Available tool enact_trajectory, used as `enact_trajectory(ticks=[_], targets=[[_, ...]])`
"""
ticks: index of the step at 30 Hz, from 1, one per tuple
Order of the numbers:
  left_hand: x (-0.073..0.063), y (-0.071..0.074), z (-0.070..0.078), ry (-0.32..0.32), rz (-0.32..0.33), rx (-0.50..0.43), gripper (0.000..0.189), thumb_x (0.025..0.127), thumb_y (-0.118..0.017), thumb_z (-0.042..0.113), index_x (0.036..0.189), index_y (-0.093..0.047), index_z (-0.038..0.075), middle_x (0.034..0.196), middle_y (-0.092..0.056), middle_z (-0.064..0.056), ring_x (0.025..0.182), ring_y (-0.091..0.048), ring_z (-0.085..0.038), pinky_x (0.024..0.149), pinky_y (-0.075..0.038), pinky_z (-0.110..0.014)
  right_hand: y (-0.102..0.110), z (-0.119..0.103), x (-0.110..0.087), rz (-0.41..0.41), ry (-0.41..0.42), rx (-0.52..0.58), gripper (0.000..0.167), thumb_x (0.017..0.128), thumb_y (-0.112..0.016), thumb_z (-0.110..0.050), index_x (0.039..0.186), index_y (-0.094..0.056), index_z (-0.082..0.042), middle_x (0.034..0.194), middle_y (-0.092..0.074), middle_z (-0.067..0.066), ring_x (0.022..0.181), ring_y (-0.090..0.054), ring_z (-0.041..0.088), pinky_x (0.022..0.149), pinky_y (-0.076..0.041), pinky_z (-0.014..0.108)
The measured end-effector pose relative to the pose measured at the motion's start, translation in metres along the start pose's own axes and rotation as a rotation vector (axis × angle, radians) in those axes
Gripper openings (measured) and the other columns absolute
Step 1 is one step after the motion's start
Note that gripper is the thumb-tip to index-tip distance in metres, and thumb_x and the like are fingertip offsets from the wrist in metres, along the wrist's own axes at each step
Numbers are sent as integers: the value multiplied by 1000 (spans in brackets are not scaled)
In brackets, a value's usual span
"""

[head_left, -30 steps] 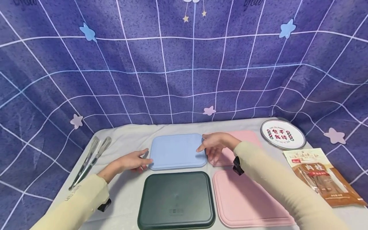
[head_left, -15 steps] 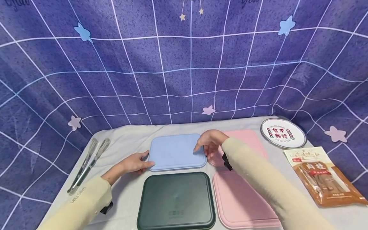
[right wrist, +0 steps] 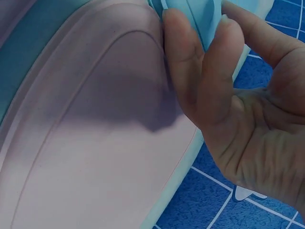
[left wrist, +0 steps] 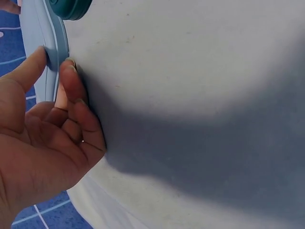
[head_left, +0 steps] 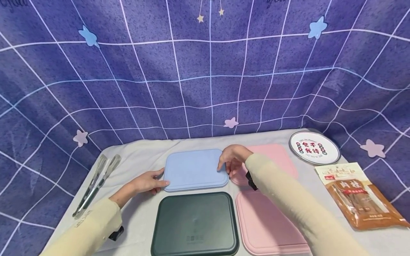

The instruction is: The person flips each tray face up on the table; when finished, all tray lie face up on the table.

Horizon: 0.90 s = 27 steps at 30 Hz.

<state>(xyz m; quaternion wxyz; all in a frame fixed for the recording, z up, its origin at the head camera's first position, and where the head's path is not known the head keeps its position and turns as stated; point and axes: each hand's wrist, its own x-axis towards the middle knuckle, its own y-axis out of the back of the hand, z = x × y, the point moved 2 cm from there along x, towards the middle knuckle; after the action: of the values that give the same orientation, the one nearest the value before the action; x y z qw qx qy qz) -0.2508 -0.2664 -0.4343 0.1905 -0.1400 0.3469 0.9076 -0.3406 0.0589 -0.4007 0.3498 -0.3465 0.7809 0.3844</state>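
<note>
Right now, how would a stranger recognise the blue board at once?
On the white tablecloth, look between the left hand and right hand. The blue board there is the only blue one, unlike the pink boards and dark green board.

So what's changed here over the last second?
The right hand moved left, in to the right end of the blue board, and now grips its edge. The left hand, already at the left end, now pinches that edge. The blue board shows no clear shift against its neighbours. The green board, pink boards, plate, brown packet and tongs stayed put.
</note>
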Motion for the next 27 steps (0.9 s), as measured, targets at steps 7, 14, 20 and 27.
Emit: enact_trajectory(ticks=[7,14,20,27], targets=[[0,0,-8,34,2,-48,90,95,-70,34,158,-17,-2,70,-63,-4,60,-57,-12,63,-51,-28,-3,-2,-1,45,2,-51,30,93,-68,-18,96,-63,12,80,-66,17,58,-62,16,59,-55,22],[-2,1,-10,44,-5,-104,92,94,-69,36,160,-14,1,74,-66,-3,61,-59,-11,64,-52,-27,-3,-4,-1,23,-13,-69,29,95,-64,-18,92,-62,11,82,-67,18,58,-62,15,60,-54,22],[-3,7,-11,60,36,-114,94,92,-71,40,161,-16,7,77,-70,-1,65,-63,-11,60,-45,-26,-4,-5,-2,39,13,-81,33,94,-65,-15,105,-62,16,90,-68,21,60,-64,17,60,-55,22],[-7,15,-5,33,39,-117,93,93,-71,38,161,-16,7,77,-71,-2,65,-62,-12,59,-47,-27,-6,-5,0,67,76,4,30,93,-66,-11,112,-56,9,96,-65,24,57,-64,18,53,-54,22]])
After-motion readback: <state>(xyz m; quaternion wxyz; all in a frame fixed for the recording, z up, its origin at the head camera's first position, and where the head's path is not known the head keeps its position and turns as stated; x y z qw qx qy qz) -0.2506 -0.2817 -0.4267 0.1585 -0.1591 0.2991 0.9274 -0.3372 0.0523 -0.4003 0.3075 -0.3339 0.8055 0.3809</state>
